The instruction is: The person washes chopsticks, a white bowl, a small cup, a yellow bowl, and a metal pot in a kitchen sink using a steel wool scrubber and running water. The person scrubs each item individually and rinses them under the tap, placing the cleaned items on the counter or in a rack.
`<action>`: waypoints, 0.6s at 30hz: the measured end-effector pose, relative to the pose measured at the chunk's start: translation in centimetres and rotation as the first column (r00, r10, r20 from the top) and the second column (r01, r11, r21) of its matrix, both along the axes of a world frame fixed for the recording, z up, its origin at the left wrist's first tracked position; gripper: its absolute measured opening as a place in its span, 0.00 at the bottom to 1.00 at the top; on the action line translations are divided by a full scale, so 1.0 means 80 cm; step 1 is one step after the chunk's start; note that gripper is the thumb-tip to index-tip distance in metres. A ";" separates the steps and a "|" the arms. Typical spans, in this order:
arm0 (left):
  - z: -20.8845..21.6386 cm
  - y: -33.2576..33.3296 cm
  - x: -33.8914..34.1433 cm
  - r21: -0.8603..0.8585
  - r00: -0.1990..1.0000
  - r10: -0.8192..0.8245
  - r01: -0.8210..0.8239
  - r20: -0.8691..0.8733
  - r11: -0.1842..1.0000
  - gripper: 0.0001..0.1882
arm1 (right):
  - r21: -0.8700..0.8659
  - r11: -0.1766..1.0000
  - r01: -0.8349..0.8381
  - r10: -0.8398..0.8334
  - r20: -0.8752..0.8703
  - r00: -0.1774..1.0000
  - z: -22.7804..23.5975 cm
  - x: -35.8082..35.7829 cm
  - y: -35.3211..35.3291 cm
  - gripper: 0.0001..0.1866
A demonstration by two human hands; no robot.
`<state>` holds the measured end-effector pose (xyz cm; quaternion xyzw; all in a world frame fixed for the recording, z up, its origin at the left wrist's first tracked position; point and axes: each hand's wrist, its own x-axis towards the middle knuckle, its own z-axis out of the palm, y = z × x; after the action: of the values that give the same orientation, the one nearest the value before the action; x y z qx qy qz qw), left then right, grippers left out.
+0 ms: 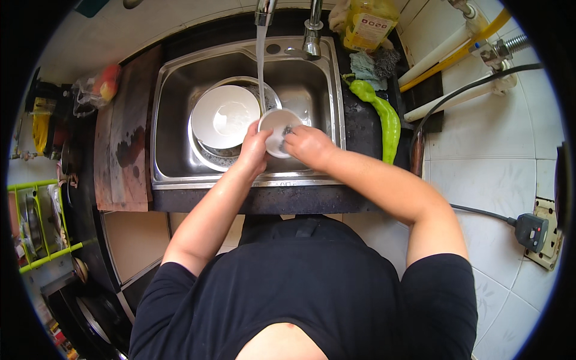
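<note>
My left hand [255, 148] grips the side of a small white bowl [276, 119], tilted over the front of the steel sink [171, 129]. Inside the bowl, the closed fingers of my right hand [309, 146] press a grey steel wool scrubber [287, 129], mostly hidden by them. Water [260, 60] runs from the faucet [265, 13] just beyond the bowl. Left of my hands, a white plate or shallow bowl [225, 117] rests in a round metal basin [207, 158] inside the sink.
Right of the sink lie a long green pepper [384, 114], a bluish cloth [365, 67] and another steel scrubber [387, 63], near a yellow detergent bottle [369, 27]. A wooden board [123, 144] stands left. A black cable [474, 84] curves along the right wall.
</note>
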<state>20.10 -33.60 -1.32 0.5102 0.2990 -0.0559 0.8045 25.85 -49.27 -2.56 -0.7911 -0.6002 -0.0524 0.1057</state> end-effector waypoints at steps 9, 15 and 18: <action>0.004 0.009 -0.006 0.015 1.000 -0.012 0.012 0.006 1.000 0.23 | 0.066 0.993 -0.094 0.085 0.131 0.988 0.004 0.010 0.004 0.06; -0.016 0.011 -0.002 -0.067 0.983 0.162 -0.157 0.091 0.985 0.22 | 0.288 0.954 0.078 0.015 -0.307 0.952 0.007 -0.023 0.031 0.09; -0.006 0.025 -0.004 -0.024 0.999 0.035 -0.034 0.024 0.999 0.24 | 0.074 0.984 -0.165 0.138 0.278 0.950 0.007 0.019 0.016 0.05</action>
<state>19.80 -31.61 -1.79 0.4958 0.2972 -0.0392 0.8150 27.40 -47.97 -2.01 -0.7220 -0.6647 -0.1811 0.0639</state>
